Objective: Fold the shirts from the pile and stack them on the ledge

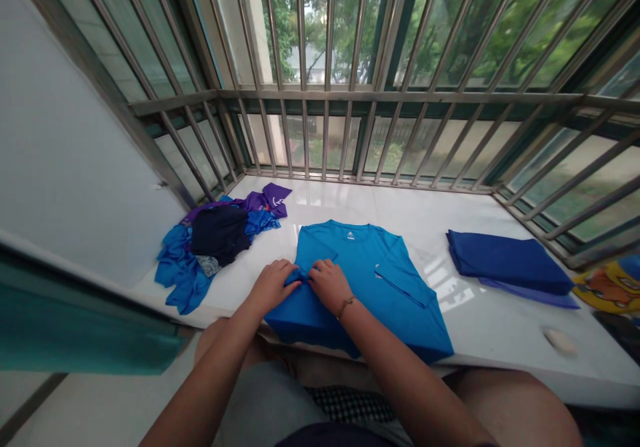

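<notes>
A bright blue T-shirt (370, 300) lies spread on the white window ledge, its neckline toward the window and its lower edge hanging over the front. A small white logo shows below the collar, and the right sleeve is folded across the shirt. At the shirt's left side, my left hand (274, 288) pinches the bunched sleeve fabric. Close beside it, my right hand (329, 286) is closed on the same gathered cloth, a thin bracelet on its wrist. The fingertips partly hide the fabric between them.
Crumpled clothes (220, 234) in blue, purple and dark navy lie at the left of the ledge (325, 200). Folded dark blue garments (505, 258) are stacked at the right, near a pale rounded object (559, 341). Metal bars (327, 94) line the window behind.
</notes>
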Action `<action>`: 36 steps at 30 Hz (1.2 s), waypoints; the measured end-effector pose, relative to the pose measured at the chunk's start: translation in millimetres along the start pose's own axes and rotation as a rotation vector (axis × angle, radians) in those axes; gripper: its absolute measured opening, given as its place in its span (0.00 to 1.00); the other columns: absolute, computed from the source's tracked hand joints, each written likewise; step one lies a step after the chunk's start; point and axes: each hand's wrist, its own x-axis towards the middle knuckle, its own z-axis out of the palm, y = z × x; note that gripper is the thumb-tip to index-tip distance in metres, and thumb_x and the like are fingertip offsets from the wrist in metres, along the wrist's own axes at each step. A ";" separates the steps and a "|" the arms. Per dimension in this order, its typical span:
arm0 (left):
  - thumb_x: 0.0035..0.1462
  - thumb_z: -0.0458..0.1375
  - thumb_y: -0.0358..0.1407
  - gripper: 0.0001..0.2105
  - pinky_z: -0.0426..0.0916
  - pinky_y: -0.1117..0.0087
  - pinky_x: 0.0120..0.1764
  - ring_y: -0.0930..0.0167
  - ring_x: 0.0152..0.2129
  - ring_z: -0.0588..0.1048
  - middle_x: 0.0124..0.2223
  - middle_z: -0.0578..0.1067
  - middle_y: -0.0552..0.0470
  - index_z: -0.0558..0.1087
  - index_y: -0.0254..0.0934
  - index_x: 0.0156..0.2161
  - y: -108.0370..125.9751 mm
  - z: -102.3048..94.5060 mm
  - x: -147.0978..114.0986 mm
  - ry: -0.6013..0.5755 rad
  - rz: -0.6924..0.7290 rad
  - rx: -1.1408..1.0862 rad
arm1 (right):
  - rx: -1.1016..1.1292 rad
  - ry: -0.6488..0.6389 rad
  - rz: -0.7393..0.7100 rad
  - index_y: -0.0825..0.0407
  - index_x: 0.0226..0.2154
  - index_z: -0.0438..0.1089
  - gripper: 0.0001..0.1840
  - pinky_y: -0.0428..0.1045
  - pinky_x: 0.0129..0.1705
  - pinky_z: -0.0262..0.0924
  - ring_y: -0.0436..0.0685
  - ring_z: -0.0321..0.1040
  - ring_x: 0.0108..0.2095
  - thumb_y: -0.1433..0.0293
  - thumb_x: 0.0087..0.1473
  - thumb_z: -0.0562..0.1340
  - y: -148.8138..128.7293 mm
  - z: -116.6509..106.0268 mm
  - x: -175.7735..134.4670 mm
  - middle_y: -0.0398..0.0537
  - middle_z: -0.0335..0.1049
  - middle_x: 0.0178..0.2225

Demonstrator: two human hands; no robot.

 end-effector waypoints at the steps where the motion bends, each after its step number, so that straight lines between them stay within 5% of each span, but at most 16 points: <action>1: 0.66 0.65 0.41 0.20 0.70 0.55 0.59 0.57 0.54 0.75 0.56 0.78 0.44 0.74 0.43 0.61 1.8 1.7 2.1 0.006 -0.012 -0.008 | 0.001 0.006 0.003 0.47 0.47 0.79 0.08 0.54 0.56 0.64 0.62 0.68 0.56 0.65 0.71 0.64 -4.2 1.8 6.1 0.52 0.76 0.53; 9: 0.65 0.56 0.25 0.21 0.70 0.58 0.58 0.60 0.53 0.76 0.54 0.78 0.44 0.77 0.43 0.59 -16.4 12.2 11.4 0.058 -0.117 -0.006 | 0.087 0.173 0.041 0.47 0.47 0.75 0.12 0.53 0.52 0.63 0.62 0.68 0.53 0.59 0.74 0.60 -15.7 3.6 15.0 0.51 0.76 0.50; 18: 0.66 0.52 0.27 0.23 0.71 0.57 0.53 0.60 0.52 0.76 0.54 0.79 0.46 0.82 0.49 0.56 -39.6 10.8 -2.8 0.116 -0.063 -0.015 | 0.051 0.048 0.536 0.54 0.53 0.73 0.19 0.56 0.51 0.65 0.69 0.67 0.57 0.58 0.69 0.65 7.6 2.0 30.1 0.64 0.70 0.57; 24: 0.67 0.58 0.33 0.23 0.71 0.57 0.52 0.58 0.49 0.77 0.51 0.81 0.44 0.75 0.43 0.65 -38.9 11.7 -2.6 0.100 -0.104 -0.001 | 0.177 0.067 0.533 0.53 0.48 0.72 0.10 0.52 0.51 0.62 0.64 0.69 0.56 0.65 0.73 0.59 6.8 0.3 40.0 0.61 0.74 0.53; 29: 0.66 0.58 0.32 0.20 0.71 0.60 0.52 0.61 0.44 0.80 0.47 0.84 0.48 0.79 0.43 0.61 -40.9 11.0 2.5 0.101 -0.210 -0.089 | 0.268 0.064 0.567 0.52 0.56 0.65 0.11 0.49 0.38 0.59 0.58 0.77 0.42 0.68 0.77 0.53 12.5 -3.1 39.4 0.53 0.79 0.42; 36: 0.64 0.56 0.30 0.22 0.71 0.61 0.50 0.62 0.42 0.80 0.42 0.83 0.49 0.82 0.47 0.59 -52.8 -9.0 -1.2 -0.069 -0.059 -0.060 | 0.299 0.031 0.634 0.53 0.54 0.67 0.11 0.49 0.37 0.58 0.60 0.79 0.44 0.69 0.73 0.61 34.9 2.1 31.8 0.55 0.81 0.44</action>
